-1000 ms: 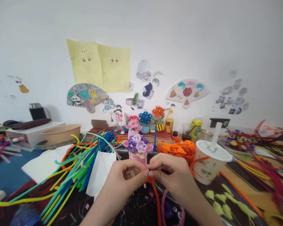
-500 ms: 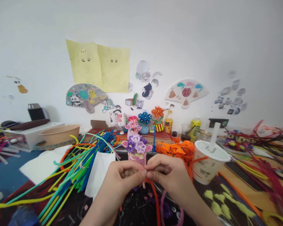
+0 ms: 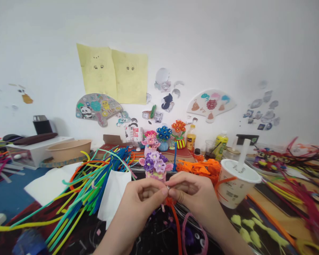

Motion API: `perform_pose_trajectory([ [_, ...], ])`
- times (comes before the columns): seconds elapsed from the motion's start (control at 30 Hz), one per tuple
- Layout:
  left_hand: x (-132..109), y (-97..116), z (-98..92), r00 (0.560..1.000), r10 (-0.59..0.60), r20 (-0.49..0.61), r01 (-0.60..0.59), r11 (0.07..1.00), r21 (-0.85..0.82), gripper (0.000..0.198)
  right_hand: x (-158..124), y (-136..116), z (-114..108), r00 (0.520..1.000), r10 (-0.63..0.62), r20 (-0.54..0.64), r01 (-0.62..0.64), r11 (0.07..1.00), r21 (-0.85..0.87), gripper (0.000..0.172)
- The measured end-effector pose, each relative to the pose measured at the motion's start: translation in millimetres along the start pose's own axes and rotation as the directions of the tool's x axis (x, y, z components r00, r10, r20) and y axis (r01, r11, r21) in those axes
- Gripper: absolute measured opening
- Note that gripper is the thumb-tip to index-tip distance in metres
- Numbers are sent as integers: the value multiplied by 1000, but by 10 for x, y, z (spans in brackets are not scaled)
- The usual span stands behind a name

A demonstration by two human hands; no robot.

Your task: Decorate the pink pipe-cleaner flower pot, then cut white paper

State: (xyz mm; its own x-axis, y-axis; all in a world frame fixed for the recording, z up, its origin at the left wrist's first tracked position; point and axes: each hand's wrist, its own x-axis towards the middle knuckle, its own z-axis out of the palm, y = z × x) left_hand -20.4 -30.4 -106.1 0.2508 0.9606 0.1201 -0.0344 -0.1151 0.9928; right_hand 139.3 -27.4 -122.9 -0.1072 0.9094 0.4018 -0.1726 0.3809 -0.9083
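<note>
My left hand (image 3: 139, 200) and my right hand (image 3: 192, 194) meet fingertip to fingertip over the dark tabletop, both pinched shut on the top end of an orange-red pipe cleaner (image 3: 177, 223). The pipe cleaner hangs down from the pinch toward the bottom edge. A small metallic bit shows between the fingertips. Just behind the hands stands a pink pot with purple pipe-cleaner flowers (image 3: 155, 165).
A heap of green, blue and yellow pipe cleaners (image 3: 90, 187) lies to the left with white tissue (image 3: 111, 196). A white paper cup with a straw (image 3: 235, 184) stands right, with orange pipe-cleaner pieces (image 3: 202, 167) behind. Small flower pots (image 3: 163, 138), bottles and a beige bowl (image 3: 67, 148) line the wall.
Both hands have stayed pinched together on the pipe cleaner, with only small shifts of the fingers. The view has wobbled slightly.
</note>
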Motion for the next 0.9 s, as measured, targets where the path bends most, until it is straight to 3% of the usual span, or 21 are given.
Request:
perform_pose_trajectory([
  [0.1,46,-44,-2,994,107,-26,-106,993,59,25,8,-5,5,1000,8,-5,-8,1000,-3,15],
  [0.27,45,-78,7,933,335,-132,-253,870,424,19,34,39,28,997,81,-2,-80,993,82,19],
  [0.33,23,-90,17,858,501,-111,-369,753,544,12,38,67,33,995,97,5,-97,984,151,22],
  [0.4,2,-98,30,753,656,-54,-485,610,627,4,36,87,36,995,98,7,-97,970,222,23],
  [0.47,-11,-99,42,660,751,13,-556,477,681,8,33,90,39,995,100,8,-98,952,289,23],
  [0.53,-18,-96,47,577,814,71,-587,353,729,11,28,75,45,994,112,18,-111,932,346,22],
  [0.63,-39,-101,40,409,902,138,-590,146,794,11,16,36,57,993,111,48,-121,901,416,19],
  [0.7,-70,-111,31,323,926,197,-579,29,815,12,7,16,62,992,93,88,-123,884,451,19],
  [0.9,-177,-139,44,230,942,245,-540,-86,837,17,-18,16,49,980,70,187,-157,851,501,18],
])
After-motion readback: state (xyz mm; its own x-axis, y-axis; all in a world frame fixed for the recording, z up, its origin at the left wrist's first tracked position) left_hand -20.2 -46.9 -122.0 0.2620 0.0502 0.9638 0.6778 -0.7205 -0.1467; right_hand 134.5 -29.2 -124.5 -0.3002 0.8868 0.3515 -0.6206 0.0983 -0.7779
